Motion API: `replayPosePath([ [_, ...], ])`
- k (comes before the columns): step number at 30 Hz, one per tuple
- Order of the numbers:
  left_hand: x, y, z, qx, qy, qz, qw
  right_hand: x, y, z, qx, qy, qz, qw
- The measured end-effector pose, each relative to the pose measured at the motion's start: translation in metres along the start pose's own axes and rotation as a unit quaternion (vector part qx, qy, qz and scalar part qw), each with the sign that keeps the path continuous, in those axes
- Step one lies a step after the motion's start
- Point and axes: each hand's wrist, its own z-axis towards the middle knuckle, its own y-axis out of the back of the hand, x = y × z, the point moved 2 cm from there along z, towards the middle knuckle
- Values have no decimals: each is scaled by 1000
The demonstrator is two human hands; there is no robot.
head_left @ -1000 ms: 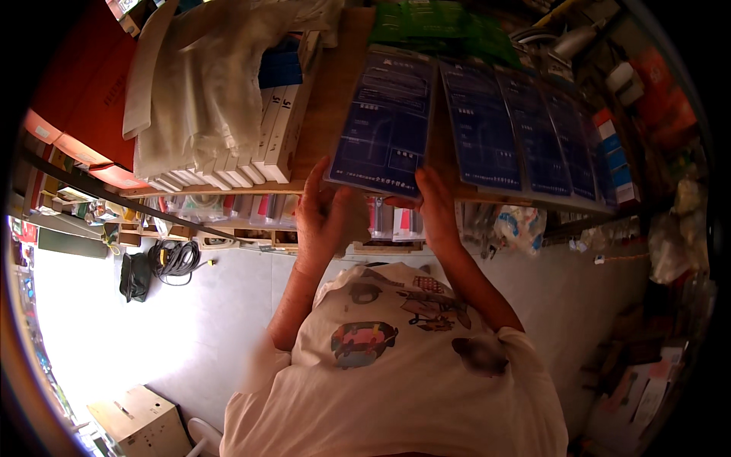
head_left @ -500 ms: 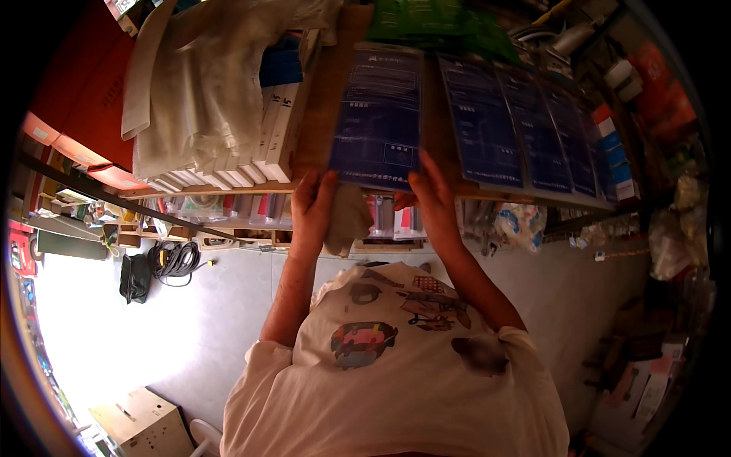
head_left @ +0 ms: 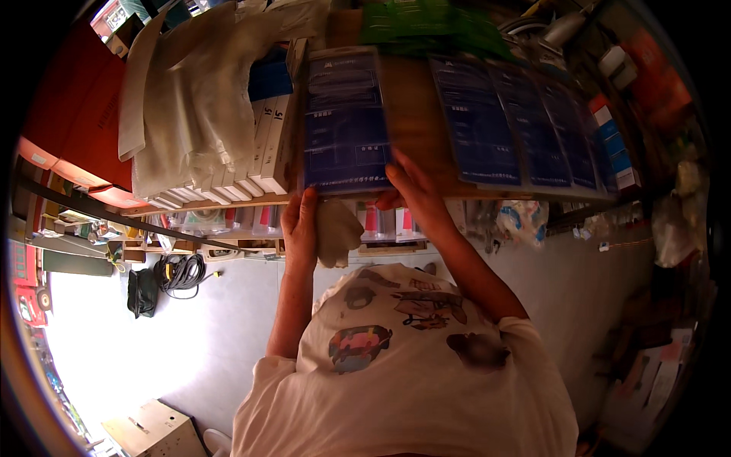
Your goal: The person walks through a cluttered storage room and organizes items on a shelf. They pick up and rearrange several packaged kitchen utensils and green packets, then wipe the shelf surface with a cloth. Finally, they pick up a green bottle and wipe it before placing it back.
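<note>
A flat blue package in clear plastic (head_left: 346,126) lies on the wooden shelf, close against a row of white boxes (head_left: 270,145). My left hand (head_left: 301,221) is closed on its near left corner, thumb on top. At the near right corner my right hand (head_left: 407,190) pinches its edge between thumb and fingers. A beige cloth (head_left: 339,232) hangs below the shelf edge beside my left hand; whether the fingers hold it too is hidden. Several similar blue packages (head_left: 480,126) lie in a row to the right, past a strip of bare wood (head_left: 415,114).
Crumpled translucent plastic (head_left: 194,99) covers the white boxes at left, next to large red boxes (head_left: 72,107). Green packets (head_left: 426,27) lie at the back. Below the shelf edge (head_left: 487,194) is a lower level of packaged goods. A coiled black cable (head_left: 181,276) rests on the floor.
Both hands have shifted left with the blue package, bringing it up to the white boxes and widening the bare strip on its right. The beige cloth has moved slightly too.
</note>
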Motion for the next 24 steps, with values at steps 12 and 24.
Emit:
replayPosePath([
  [12, 13, -40, -17, 222, 49, 84, 970, 11, 59, -48, -194, 45, 174, 964],
  [24, 15, -55, -21, 248, 21, 144, 958, -1, 49, -42, -152, -10, 174, 973],
])
